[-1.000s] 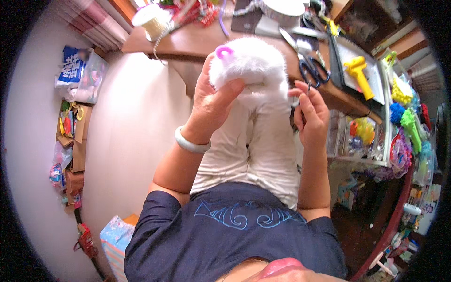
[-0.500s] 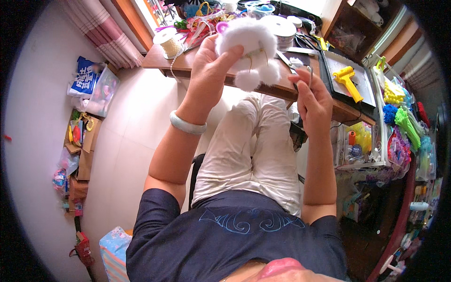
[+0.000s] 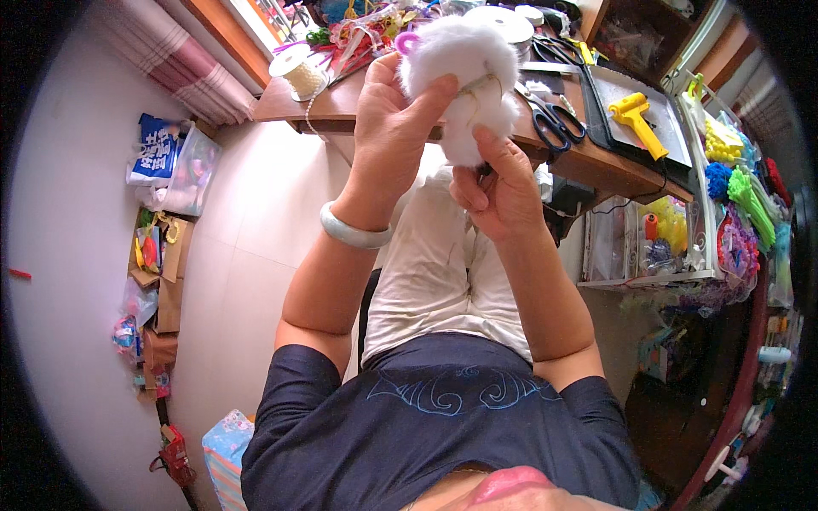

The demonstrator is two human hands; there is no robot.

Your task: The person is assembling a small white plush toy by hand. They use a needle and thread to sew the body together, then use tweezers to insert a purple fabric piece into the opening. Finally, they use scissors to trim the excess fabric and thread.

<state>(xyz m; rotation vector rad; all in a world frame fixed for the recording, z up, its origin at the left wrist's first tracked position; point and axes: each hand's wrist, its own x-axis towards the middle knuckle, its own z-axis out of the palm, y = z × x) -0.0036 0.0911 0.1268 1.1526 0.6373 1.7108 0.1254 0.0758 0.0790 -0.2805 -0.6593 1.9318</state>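
Observation:
A white fluffy plush piece [image 3: 464, 55] with a pink ring-shaped part [image 3: 407, 43] at its upper left is held up over my lap, in front of the table edge. Round its narrow middle runs a thin gold-coloured wire or cord [image 3: 477, 85]. My left hand [image 3: 405, 106] grips the upper part from the left, thumb across the front. Lower down, my right hand [image 3: 494, 179] pinches the smaller fluffy section with thumb and fingers; a small dark spot shows between them, too small to name. Dark-handled scissors [image 3: 554, 123] lie on the table just right of the plush.
On the table [image 3: 341, 119] stand a spool of cream bead string [image 3: 300, 75] and a white spool [image 3: 503, 25]. A yellow glue gun [image 3: 639, 123] rests on a tray [image 3: 673, 145] at right. Beside it is a white rack [image 3: 648, 277] of craft supplies. Cardboard boxes [image 3: 166, 281] line the left wall.
My right hand has left the scissors' handles and moved left onto the lower fluffy section. The scissors now lie on the table. My left hand keeps its grip on the plush.

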